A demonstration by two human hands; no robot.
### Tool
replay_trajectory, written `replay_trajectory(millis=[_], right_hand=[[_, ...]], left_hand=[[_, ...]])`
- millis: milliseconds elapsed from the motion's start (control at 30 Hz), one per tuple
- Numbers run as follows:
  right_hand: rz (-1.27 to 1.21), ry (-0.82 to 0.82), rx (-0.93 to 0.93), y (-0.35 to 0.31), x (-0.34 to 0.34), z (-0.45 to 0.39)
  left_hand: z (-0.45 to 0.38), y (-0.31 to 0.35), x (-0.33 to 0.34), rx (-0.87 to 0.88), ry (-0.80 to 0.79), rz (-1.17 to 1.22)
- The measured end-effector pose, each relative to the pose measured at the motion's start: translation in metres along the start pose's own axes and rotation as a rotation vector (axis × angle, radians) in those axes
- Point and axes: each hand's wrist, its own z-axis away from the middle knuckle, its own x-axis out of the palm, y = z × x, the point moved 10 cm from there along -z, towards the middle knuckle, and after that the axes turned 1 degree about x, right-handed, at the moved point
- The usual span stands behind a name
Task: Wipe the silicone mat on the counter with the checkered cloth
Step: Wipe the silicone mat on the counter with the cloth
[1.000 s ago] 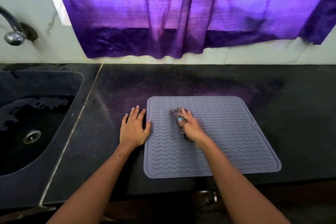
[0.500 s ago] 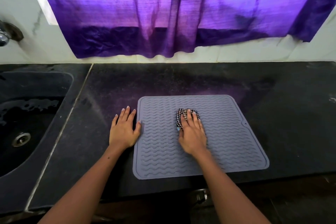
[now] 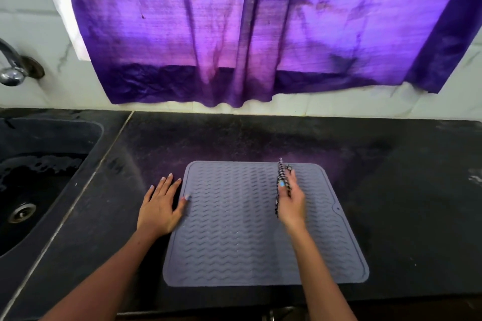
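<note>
A grey silicone mat point(image 3: 234, 237) with a wavy ribbed surface lies flat on the black counter point(image 3: 391, 190). My right hand point(image 3: 293, 203) is over the mat's far right part, turned on its edge and a little blurred, and grips the black-and-white checkered cloth point(image 3: 281, 177), which sticks out past the fingertips to the mat's far edge. My left hand point(image 3: 161, 206) rests palm down on the counter at the mat's left edge, with the thumb tip on the mat's rim.
A black sink point(image 3: 34, 190) with a metal drain point(image 3: 20, 212) is set into the counter at the left, with a chrome tap point(image 3: 10, 70) on the wall above. A purple curtain point(image 3: 260, 28) hangs over the white tiled wall behind.
My right hand with the cloth has swept from the mat's centre toward its far right part and turned from flat onto its edge. The left hand has stayed at the mat's left edge.
</note>
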Motion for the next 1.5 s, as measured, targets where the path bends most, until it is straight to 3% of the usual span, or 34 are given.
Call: replay_trajectory(millis=[67,167,267,533,633,700,733,767,833,933,1033,1267,1367,1433,1500], right_hand=[[0.349,-0.059,-0.152,-0.001,0.006,0.001],[0.844,-0.231,-0.214,0.030,0.033,0.016],[0.937,-0.322,-0.228,0.045,0.038,0.017],[0.855,-0.471,-0.179,0.043,0.040,0.010],[0.237,-0.517,0.147,0.034,0.022,0.001],[-0.272,-0.381,0.350,0.028,-0.001,-0.004],[-0.385,-0.290,0.364,0.026,-0.013,-0.008],[-0.326,-0.216,0.322,0.025,-0.025,-0.013],[0.121,-0.124,0.146,0.022,-0.043,-0.019],[0.691,-0.174,-0.077,0.036,-0.028,-0.009],[0.944,-0.192,-0.170,0.054,-0.016,0.006],[0.957,-0.197,-0.153,0.058,-0.017,-0.006],[0.882,-0.121,-0.181,0.052,-0.020,-0.005],[0.610,-0.057,-0.087,0.049,-0.027,-0.009],[0.137,0.058,0.082,0.045,-0.044,-0.013]], left_hand=[[0.000,-0.002,-0.001,0.005,0.033,-0.003],[-0.001,-0.004,0.000,0.010,0.046,-0.002],[-0.002,-0.005,0.000,0.001,0.060,-0.009],[0.001,-0.002,0.001,-0.012,0.054,-0.013],[0.001,-0.002,0.000,-0.014,0.050,-0.006],[0.001,-0.002,0.000,-0.013,0.046,-0.008],[0.001,-0.002,0.000,-0.014,0.048,-0.010],[0.001,-0.002,0.000,-0.015,0.051,-0.007],[0.001,-0.003,-0.001,-0.014,0.054,0.002],[0.001,-0.003,-0.001,-0.008,0.061,0.008],[0.000,-0.003,0.001,-0.008,0.064,0.012],[-0.001,-0.005,0.002,-0.015,0.066,0.001],[0.000,-0.004,0.000,-0.015,0.065,0.000],[0.000,-0.005,-0.001,-0.017,0.058,0.004],[0.000,-0.004,-0.003,-0.019,0.058,0.010]])
